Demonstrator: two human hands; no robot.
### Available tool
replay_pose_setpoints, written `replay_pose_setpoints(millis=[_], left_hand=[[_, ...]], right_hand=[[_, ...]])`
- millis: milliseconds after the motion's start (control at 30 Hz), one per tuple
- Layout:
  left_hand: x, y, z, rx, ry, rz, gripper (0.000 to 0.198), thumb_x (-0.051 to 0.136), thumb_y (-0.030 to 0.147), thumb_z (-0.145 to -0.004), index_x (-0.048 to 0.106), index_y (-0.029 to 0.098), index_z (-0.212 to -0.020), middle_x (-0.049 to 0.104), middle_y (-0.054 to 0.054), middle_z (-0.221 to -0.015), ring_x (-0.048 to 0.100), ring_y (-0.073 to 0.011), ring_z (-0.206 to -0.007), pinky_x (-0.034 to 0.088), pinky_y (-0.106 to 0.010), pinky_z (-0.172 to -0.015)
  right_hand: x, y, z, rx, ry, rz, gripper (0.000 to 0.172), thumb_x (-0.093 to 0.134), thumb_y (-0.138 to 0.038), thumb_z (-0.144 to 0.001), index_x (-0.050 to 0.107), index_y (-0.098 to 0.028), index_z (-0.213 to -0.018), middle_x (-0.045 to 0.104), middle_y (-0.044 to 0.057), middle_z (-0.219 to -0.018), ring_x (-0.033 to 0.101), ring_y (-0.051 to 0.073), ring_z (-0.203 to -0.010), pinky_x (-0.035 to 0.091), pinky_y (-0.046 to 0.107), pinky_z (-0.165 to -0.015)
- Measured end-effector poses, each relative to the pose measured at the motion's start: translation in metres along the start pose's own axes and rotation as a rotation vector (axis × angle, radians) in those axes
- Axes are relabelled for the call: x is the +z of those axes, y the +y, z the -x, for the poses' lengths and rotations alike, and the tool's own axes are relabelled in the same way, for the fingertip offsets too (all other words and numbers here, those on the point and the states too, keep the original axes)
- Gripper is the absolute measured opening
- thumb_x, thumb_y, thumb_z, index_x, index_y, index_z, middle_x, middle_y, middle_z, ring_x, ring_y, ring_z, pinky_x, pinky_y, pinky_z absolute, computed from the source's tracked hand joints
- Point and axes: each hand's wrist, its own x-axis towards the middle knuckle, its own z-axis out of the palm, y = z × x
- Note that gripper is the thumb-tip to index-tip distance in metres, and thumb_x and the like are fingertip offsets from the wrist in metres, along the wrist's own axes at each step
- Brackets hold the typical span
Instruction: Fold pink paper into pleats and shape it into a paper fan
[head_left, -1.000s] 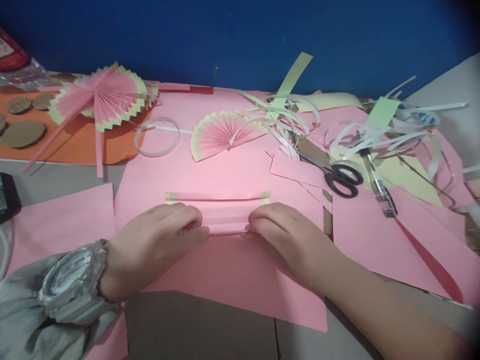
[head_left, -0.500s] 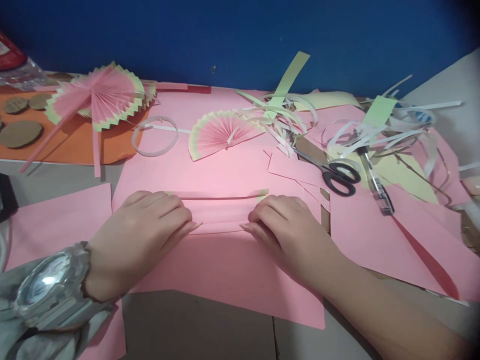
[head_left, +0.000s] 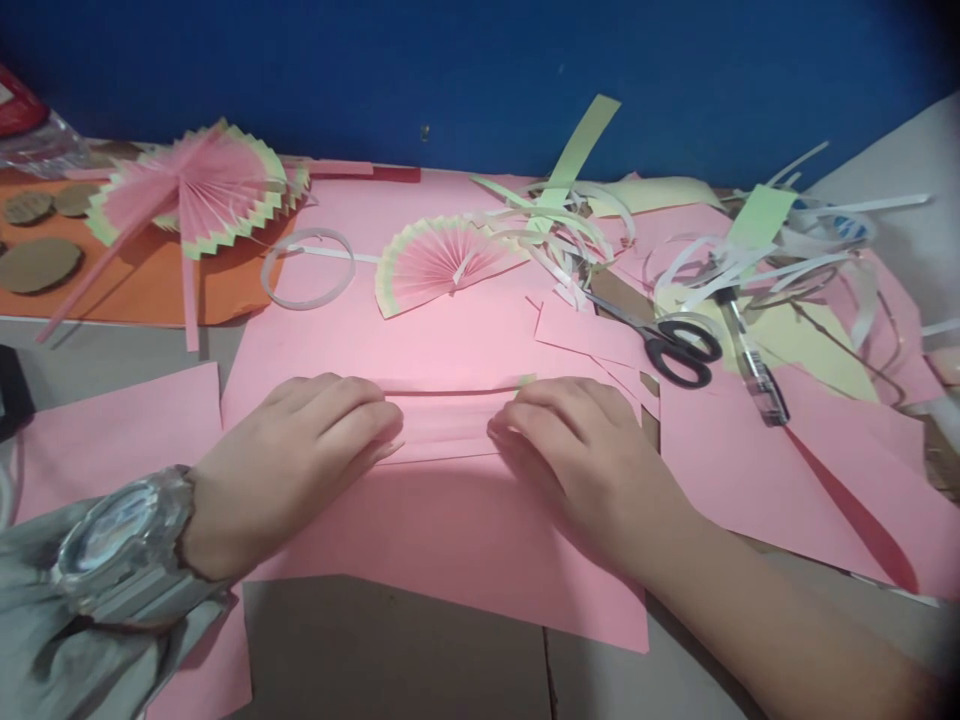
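A pink paper strip [head_left: 446, 415] with pleat folds and a bit of green at its right end lies across a large pink sheet [head_left: 450, 530]. My left hand [head_left: 300, 450], with a watch on the wrist, is closed on the strip's left end. At the other end, my right hand [head_left: 585, 450] pinches the strip, thumb below and fingers above. Both hands hide the ends of the paper. Just beyond lies a pleated pink, yellow and green paper fan [head_left: 446, 265].
Black-handled scissors [head_left: 679, 350] and a pen [head_left: 757, 370] lie to the right, near tangled paper strips [head_left: 697, 270]. At the back left are a round fan with stick legs [head_left: 217, 190], a tape ring [head_left: 307, 270] and cardboard discs [head_left: 41, 265]. A blue wall [head_left: 450, 80] stands behind.
My left hand has shifted slightly right along the strip. My thumbs have drawn in under the fingers, and both hands remain on the paper.
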Motion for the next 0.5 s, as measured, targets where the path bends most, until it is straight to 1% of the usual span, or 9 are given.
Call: replay_pose_setpoints(millis=[33,100,167,267,367,433,500], left_hand=[[0.0006,-0.0001,-0.0002,0.019,0.010,0.004,0.010,0.049,0.017,-0.089,0.054,0.017,-0.098,0.061,-0.006,-0.096,0.055,-0.0219,-0.087,0.045,-0.037,-0.077],[0.0018,-0.0004,-0.0007,0.030,0.020,0.017,0.013,0.050,0.014,-0.088,0.054,0.017,-0.100,0.060,-0.006,-0.098,0.055,-0.0218,-0.090,0.044,-0.037,-0.080],[0.0027,-0.0006,-0.0012,0.014,0.029,0.048,0.012,0.051,0.016,-0.088,0.054,0.017,-0.100,0.060,-0.006,-0.099,0.054,-0.0211,-0.091,0.044,-0.037,-0.081],[0.0024,-0.0013,-0.0022,-0.030,0.032,0.136,0.012,0.053,0.020,-0.088,0.055,0.015,-0.099,0.059,-0.007,-0.099,0.053,-0.0198,-0.093,0.043,-0.035,-0.084],[0.0003,-0.0032,-0.0041,-0.096,-0.001,0.219,0.011,0.054,0.022,-0.087,0.056,0.016,-0.096,0.059,-0.005,-0.097,0.053,-0.0184,-0.094,0.042,-0.034,-0.086],[-0.0014,-0.0046,-0.0053,-0.123,-0.018,0.259,0.008,0.053,0.022,-0.087,0.057,0.017,-0.092,0.060,-0.004,-0.093,0.053,-0.0176,-0.091,0.042,-0.033,-0.084],[-0.0034,-0.0051,-0.0057,-0.118,-0.004,0.265,0.008,0.051,0.022,-0.088,0.057,0.017,-0.090,0.062,-0.004,-0.090,0.055,-0.0174,-0.088,0.043,-0.032,-0.082]], right_hand=[[-0.0007,-0.0003,-0.0003,-0.073,0.009,0.033,0.014,0.048,-0.011,-0.088,0.061,-0.017,-0.091,0.065,0.005,-0.095,0.055,0.020,-0.092,0.038,0.035,-0.081],[-0.0025,-0.0008,-0.0014,-0.207,0.007,0.087,0.019,0.047,-0.007,-0.087,0.061,-0.018,-0.090,0.067,0.002,-0.092,0.055,0.018,-0.090,0.037,0.034,-0.083],[-0.0045,-0.0008,-0.0024,-0.277,-0.018,0.108,0.018,0.048,-0.007,-0.087,0.062,-0.017,-0.089,0.068,0.001,-0.091,0.055,0.016,-0.086,0.037,0.033,-0.084],[-0.0065,0.0004,-0.0027,-0.299,-0.034,0.101,0.016,0.049,-0.008,-0.087,0.062,-0.016,-0.091,0.068,0.002,-0.096,0.055,0.017,-0.089,0.038,0.034,-0.084],[-0.0060,0.0020,-0.0023,-0.283,-0.023,0.097,0.015,0.049,-0.008,-0.086,0.062,-0.015,-0.090,0.068,0.003,-0.094,0.055,0.018,-0.089,0.038,0.034,-0.083],[-0.0038,0.0031,-0.0022,-0.260,-0.029,0.090,0.015,0.048,-0.008,-0.086,0.062,-0.014,-0.089,0.067,0.005,-0.092,0.055,0.019,-0.089,0.038,0.034,-0.083],[-0.0009,0.0042,-0.0024,-0.230,-0.035,0.071,0.014,0.049,-0.009,-0.086,0.062,-0.013,-0.090,0.066,0.006,-0.092,0.054,0.020,-0.089,0.039,0.034,-0.082]])
